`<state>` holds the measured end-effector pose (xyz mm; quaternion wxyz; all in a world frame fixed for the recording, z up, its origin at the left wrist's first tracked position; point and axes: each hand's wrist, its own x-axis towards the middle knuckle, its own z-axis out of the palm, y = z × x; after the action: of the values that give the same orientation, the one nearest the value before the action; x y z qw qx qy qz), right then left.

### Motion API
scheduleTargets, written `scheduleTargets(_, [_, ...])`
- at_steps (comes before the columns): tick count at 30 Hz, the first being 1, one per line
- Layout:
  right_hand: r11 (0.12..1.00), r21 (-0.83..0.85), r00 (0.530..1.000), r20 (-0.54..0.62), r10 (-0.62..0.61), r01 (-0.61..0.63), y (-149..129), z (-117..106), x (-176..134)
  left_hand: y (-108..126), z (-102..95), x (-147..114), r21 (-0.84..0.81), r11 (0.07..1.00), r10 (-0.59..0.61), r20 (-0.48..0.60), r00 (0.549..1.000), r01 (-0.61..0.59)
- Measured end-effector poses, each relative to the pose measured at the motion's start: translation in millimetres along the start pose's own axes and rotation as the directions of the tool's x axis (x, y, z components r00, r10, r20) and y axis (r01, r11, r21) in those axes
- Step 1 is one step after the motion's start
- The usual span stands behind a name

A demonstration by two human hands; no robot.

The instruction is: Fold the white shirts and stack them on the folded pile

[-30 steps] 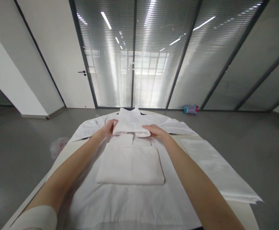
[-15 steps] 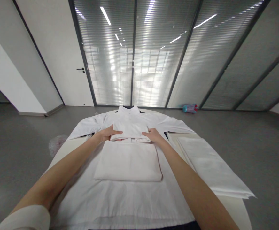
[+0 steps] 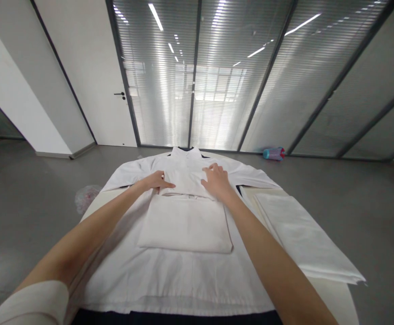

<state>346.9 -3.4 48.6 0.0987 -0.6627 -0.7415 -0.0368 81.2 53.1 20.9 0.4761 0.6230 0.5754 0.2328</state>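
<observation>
A white collared shirt (image 3: 169, 282) lies spread out, its collar at the far end and its sleeves out to both sides. On its chest rests a small folded white cloth (image 3: 188, 181). My left hand (image 3: 156, 180) holds that cloth's left edge, thumb on top and the other fingers partly hidden behind it. At the right edge is my right hand (image 3: 216, 181), with thumb and fingers apart, touching or just above the cloth. Nearer to me, a larger folded white fabric (image 3: 186, 224) lies flat on the shirt, close against the small cloth.
Under the shirt is a pale table (image 3: 335, 295) with a rounded outline. A folded white sheet (image 3: 305, 239) lies along its right side. On the floor are a clear plastic bag (image 3: 86, 198) and a blue and red bundle (image 3: 274, 154). Glass partitions with blinds stand behind.
My right hand has loosened from the small cloth's edge, its fingers raised and spread. The left hand stays at its edge. The view has shifted slightly.
</observation>
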Motion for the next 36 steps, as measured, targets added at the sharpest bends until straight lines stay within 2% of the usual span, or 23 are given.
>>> scheduleTargets(1, [0.998,0.043,0.997,-0.047,-0.053,0.055,-4.1,1.0,7.8,4.7,-8.7,1.3,0.126,0.992,-0.001,-0.066,0.998,0.010])
scheduleTargets(3, [0.984,0.118,0.990,-0.076,-0.122,0.131,-13.6,9.4,23.2,15.7,-18.4,4.7,0.295,0.955,0.105,-0.252,0.962,-0.027])
scheduleTargets(5, [0.979,0.154,0.991,-0.031,-0.128,0.131,-23.5,24.8,34.1,26.0,-10.9,9.6,0.345,0.924,0.297,-0.381,0.875,-0.164])
scheduleTargets(6, [0.980,0.162,0.993,0.000,-0.116,0.115,-28.2,34.0,36.9,29.2,-0.7,12.7,0.334,0.906,0.381,-0.380,0.843,-0.258])
scheduleTargets(9, [0.987,0.146,0.994,0.082,-0.074,0.062,-38.3,60.2,36.3,24.5,40.2,23.3,0.231,0.845,0.526,-0.200,0.827,-0.482])
scheduleTargets(12, [0.992,0.121,0.993,0.113,-0.044,0.030,-39.0,76.4,31.1,1.9,64.8,32.6,0.233,0.811,0.559,-0.031,0.829,-0.537])
scheduleTargets(14, [0.992,0.129,0.992,0.125,-0.028,0.012,-33.1,81.1,29.1,-13.7,64.1,36.6,0.281,0.780,0.571,0.047,0.819,-0.560])
scheduleTargets(18, [0.986,0.157,0.986,0.161,0.032,-0.058,-9.5,82.6,28.6,-27.7,44.9,39.7,0.310,0.717,0.614,0.144,0.776,-0.625])
scheduleTargets(20, [0.986,0.161,0.989,0.147,0.030,-0.054,4.2,80.4,29.9,-28.2,35.5,41.0,0.289,0.736,0.606,0.122,0.786,-0.612])
scheduleTargets(24, [0.991,0.136,0.987,0.159,-0.009,-0.013,27.4,68.0,40.3,-27.2,15.0,50.8,0.270,0.869,0.455,-0.108,0.884,-0.414])
scheduleTargets(27, [0.990,0.133,0.983,0.184,0.023,-0.048,38.7,56.6,51.9,-24.2,-1.3,62.3,0.215,0.927,0.351,-0.220,0.910,-0.306])
scheduleTargets(31, [0.982,0.181,0.982,0.187,0.016,-0.051,47.8,49.3,60.6,-11.4,-11.1,67.0,0.177,0.933,0.347,-0.217,0.913,-0.312])
scheduleTargets(36, [0.948,0.318,0.989,0.140,-0.048,0.001,56.3,45.3,59.8,14.3,-12.4,45.8,0.104,0.922,0.385,-0.173,0.906,-0.372])
